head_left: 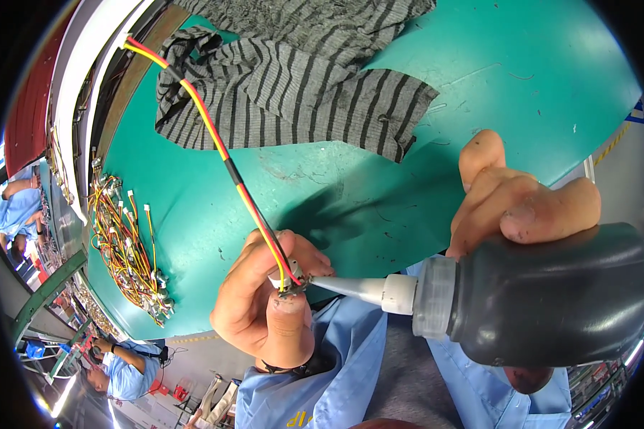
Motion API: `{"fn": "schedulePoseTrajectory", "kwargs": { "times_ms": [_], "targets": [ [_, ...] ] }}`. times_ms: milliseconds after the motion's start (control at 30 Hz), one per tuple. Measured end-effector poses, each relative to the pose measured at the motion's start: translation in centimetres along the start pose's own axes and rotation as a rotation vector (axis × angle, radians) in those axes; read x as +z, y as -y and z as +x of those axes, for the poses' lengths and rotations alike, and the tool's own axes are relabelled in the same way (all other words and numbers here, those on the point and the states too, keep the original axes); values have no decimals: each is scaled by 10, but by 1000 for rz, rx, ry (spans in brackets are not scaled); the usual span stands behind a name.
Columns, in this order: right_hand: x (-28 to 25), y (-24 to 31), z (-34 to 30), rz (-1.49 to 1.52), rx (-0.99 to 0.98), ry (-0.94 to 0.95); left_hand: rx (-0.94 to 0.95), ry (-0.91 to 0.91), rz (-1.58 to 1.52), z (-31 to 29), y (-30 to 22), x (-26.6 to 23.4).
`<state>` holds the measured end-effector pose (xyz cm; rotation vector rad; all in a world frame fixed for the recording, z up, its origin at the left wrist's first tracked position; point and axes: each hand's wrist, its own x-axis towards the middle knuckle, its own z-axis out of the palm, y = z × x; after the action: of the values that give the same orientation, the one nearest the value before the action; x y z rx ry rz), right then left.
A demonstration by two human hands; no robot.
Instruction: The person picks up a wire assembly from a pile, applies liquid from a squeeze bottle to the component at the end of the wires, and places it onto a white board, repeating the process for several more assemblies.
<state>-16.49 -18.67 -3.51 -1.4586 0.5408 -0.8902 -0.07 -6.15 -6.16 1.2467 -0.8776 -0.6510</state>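
Observation:
Between the thumb and fingers of my left hand (254,304) is a small wired part (290,285), pinched near the front of the table. A red, yellow and black wire lead (227,159) rises from it toward the far left, with a white connector at its end. My right hand (519,200) is wrapped round a dark squeeze bottle (551,297) lying on its side. The bottle's pale tapered nozzle (350,287) points left, its tip at the wired part. Fingers of my left hand partly hide that part, so its exact shape cannot be made out.
A grey and black striped cloth (286,93) lies crumpled at the far side of the green table (551,79). A pile of wire leads with connectors (129,250) rests along the left edge. Two people in blue, one a person (130,370) at lower left, are beyond the table.

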Motion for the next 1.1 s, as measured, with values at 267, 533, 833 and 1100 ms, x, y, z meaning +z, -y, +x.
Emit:
{"fn": "schedulePoseTrajectory", "kwargs": {
  "times_ms": [267, 533, 833, 1100],
  "targets": [
    [11, -30, -7, -3, -224, -54, -60, -13, -32, -4, -6, -9],
    [6, -33, 0, 609, -306, -461, -98, 53, -261, 6, -5, -10],
    [2, -33, 9, 895, -182, -474, -143, 31, -366, 5, -6, -17],
    [41, -18, 6, 921, -197, -763, -178, 55, -543, 5, -8, -17]
  ]
}}
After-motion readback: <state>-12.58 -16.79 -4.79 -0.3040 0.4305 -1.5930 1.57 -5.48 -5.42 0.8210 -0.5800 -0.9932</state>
